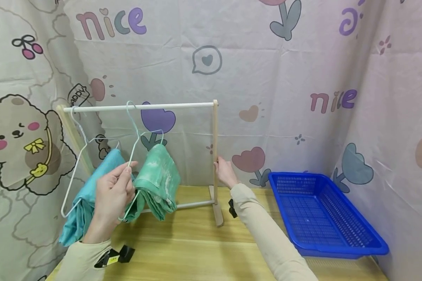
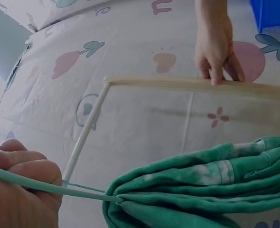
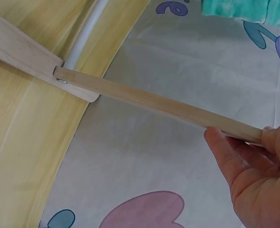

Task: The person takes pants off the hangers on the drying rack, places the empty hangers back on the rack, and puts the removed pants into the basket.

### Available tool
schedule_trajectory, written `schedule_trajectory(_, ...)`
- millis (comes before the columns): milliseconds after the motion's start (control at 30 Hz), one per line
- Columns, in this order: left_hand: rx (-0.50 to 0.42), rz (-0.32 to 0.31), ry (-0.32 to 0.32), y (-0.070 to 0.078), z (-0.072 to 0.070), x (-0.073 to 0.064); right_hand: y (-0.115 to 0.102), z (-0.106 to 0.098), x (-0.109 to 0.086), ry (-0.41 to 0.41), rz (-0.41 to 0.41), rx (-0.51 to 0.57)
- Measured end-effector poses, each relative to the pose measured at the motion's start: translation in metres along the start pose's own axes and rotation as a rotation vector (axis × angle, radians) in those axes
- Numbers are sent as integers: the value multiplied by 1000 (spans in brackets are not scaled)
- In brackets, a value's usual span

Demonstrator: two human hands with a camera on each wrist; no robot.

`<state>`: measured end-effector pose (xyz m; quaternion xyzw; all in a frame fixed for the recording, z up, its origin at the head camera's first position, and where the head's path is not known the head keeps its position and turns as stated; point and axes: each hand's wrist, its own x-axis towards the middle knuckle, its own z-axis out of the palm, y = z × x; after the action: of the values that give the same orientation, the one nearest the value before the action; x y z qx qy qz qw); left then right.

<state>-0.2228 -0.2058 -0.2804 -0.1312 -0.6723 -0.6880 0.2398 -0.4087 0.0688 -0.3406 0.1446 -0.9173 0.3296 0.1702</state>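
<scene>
My left hand (image 1: 110,193) pinches one side of a pale green wire hanger (image 1: 131,152) between thumb and fingers. The hanger's hook is over the white top rail (image 1: 183,105) of a small clothes rack, and folded green pants (image 1: 158,175) with whitish patches drape over its lower bar. To the left, a white hanger (image 1: 71,183) carries a folded blue-teal garment (image 1: 100,177), partly behind my left hand. My right hand (image 1: 226,172) grips the rack's right wooden post (image 1: 215,140) around mid-height; in the right wrist view, thumb and fingers lie on either side of this post (image 3: 163,107).
A blue plastic basket (image 1: 292,218) stands on the right of the wooden table (image 1: 197,242). The rack's wooden foot (image 1: 216,212) rests on the tabletop, with a white lower bar (image 1: 193,205) running from it. A printed curtain (image 1: 232,70) encloses the back and sides.
</scene>
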Motion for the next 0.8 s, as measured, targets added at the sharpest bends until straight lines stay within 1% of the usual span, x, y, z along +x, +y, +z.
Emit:
schedule_trajectory(133,-7,-1,-15,-7,3,-3,-1,0,-1,13,0,15)
schedule_trajectory(267,-10,-20,-26,-14,8,-6,0,1,-1,17,1,30)
schedule_trajectory(467,51,-40,-44,-20,15,-6,3,3,-4,0,11,80)
schedule_trajectory(567,48,-49,-39,-21,18,-6,4,6,-8,6,37,121)
schedule_trajectory(633,34,-53,-35,-21,21,-6,7,9,-12,37,67,155)
schedule_trajectory(700,19,-51,-41,-20,25,-5,9,13,-17,91,103,186)
schedule_trajectory(767,12,-47,-42,-19,26,-5,8,19,-22,144,137,200)
schedule_trajectory(800,9,-45,-41,-18,26,-5,8,23,-25,157,152,199)
